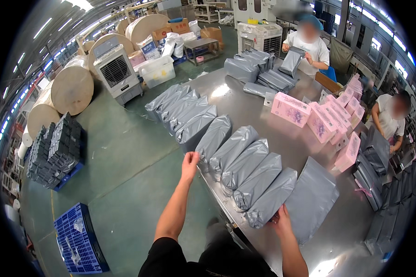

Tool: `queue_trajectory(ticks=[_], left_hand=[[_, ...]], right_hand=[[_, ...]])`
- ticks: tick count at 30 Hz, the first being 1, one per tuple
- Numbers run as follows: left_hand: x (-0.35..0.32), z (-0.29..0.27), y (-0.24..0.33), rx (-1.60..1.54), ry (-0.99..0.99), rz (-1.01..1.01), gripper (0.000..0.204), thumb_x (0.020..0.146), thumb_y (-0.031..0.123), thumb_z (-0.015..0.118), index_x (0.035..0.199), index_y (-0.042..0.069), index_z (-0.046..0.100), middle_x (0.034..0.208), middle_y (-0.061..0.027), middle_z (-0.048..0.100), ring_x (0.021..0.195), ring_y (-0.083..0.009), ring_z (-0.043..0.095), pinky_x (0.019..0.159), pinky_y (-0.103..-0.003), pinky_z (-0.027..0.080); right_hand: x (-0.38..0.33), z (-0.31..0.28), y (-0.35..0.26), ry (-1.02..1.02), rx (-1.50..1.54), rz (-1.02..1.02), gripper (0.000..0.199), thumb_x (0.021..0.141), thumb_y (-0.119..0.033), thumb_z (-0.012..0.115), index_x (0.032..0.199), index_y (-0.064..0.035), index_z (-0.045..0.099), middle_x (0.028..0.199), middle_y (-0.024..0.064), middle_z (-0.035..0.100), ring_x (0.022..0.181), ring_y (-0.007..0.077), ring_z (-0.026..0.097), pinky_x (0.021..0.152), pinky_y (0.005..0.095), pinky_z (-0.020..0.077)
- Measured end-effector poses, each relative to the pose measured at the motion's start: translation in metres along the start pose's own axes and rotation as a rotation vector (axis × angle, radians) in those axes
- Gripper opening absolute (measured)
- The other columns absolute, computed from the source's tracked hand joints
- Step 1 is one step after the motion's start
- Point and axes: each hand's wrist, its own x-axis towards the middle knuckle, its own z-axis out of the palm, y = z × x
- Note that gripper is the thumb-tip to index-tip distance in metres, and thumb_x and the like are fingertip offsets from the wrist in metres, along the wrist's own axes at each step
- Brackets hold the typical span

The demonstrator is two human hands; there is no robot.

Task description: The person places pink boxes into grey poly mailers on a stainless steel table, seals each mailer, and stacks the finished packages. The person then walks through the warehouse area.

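Head view: five grey parcels (pixel 245 162) line the bench (pixel 286 145) edge between both hands, long axes pointing inward. Left hand (pixel 190 166), curled narrow, meets the farthest; right hand (pixel 281 222) curls under the nearest, grips unclear.

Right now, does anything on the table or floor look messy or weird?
A bit: the pink boxes sit at different angles on the metal table, unlike the tidier row of gray packages. Crumpled plastic scraps lie on the lower-left blue pallet, like litter.
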Motion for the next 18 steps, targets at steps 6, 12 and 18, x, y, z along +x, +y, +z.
queue_trajectory(ticks=[6, 12, 18], left_hand=[[0.056, -0.01, -0.023, -0.291, -0.181, -0.306, 0.088, 0.1, 0.07, 0.044, 0.159, 0.006, 0.032, 0.162, -0.0118, 0.035, 0.154, -0.0292, 0.023, 0.125, -0.046, 0.017], [0.108, 0.009, 0.004, -0.012, -0.535, -0.244, 0.075, 0.105, 0.059, 0.046, 0.15, -0.001, 0.048, 0.148, -0.0133, 0.052, 0.139, -0.0246, 0.045, 0.117, -0.035, 0.032], [0.095, -0.01, 0.073, 0.045, -0.606, 0.329, 0.061, 0.095, 0.043, 0.067, 0.133, -0.002, 0.056, 0.147, -0.0161, 0.047, 0.134, -0.03, 0.048, 0.112, -0.04, 0.038]], right_hand=[[0.019, 0.018, 0.025, 0.075, 0.086, -0.011, 0.068, 0.107, -0.058, 0.043, 0.162, -0.0237, 0.025, 0.15, 0.0071, 0.051, 0.128, 0.0306, 0.057, 0.096, 0.0548, 0.0526], [0.024, 0.009, 0.034, 0.279, 0.26, 0.0, 0.071, 0.107, -0.06, 0.037, 0.157, -0.0095, 0.038, 0.158, 0.0086, 0.046, 0.142, 0.0302, 0.047, 0.118, 0.0447, 0.0375], [-0.043, 0.005, -0.001, 0.241, 0.047, -0.061, 0.074, 0.105, -0.058, 0.04, 0.156, -0.0044, 0.038, 0.153, 0.0131, 0.051, 0.138, 0.0329, 0.051, 0.116, 0.0489, 0.0399]])
